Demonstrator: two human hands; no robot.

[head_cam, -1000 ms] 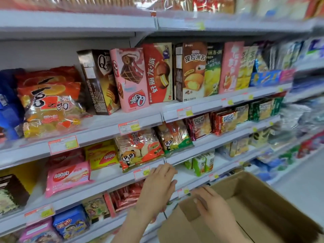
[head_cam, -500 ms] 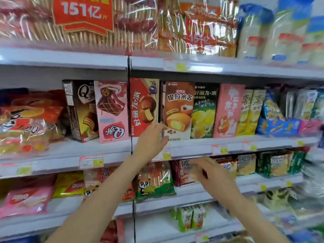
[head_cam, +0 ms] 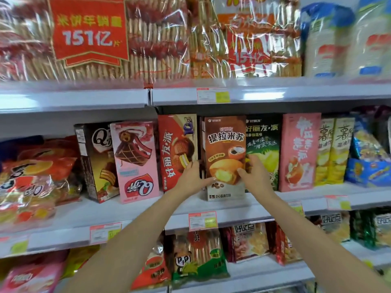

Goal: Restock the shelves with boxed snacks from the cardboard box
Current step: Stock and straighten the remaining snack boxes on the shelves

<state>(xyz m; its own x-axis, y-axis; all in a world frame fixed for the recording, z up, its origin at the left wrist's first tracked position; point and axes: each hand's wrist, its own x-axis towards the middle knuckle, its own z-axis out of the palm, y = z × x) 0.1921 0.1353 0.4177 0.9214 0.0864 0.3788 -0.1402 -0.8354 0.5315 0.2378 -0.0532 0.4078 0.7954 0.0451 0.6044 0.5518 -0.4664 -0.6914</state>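
A brown tiramisu snack box [head_cam: 224,144] stands upright on the middle shelf [head_cam: 232,206], between a red pie box [head_cam: 176,149] and a dark green pie box [head_cam: 263,144]. My left hand [head_cam: 193,176] grips its lower left edge, thumb across the front. My right hand [head_cam: 254,174] grips its lower right edge, fingers reaching behind the side. The cardboard box is out of view.
A dark Q box [head_cam: 95,159] and a pink Q box [head_cam: 135,157] stand left of the red box; a pink box [head_cam: 299,151] and yellow chip boxes [head_cam: 334,151] stand to the right. Bagged snacks fill the shelves above and below.
Both hands rose from the cardboard box to the middle shelf and closed on the brown box's two sides. The view lifted, so the cardboard box dropped out of sight.
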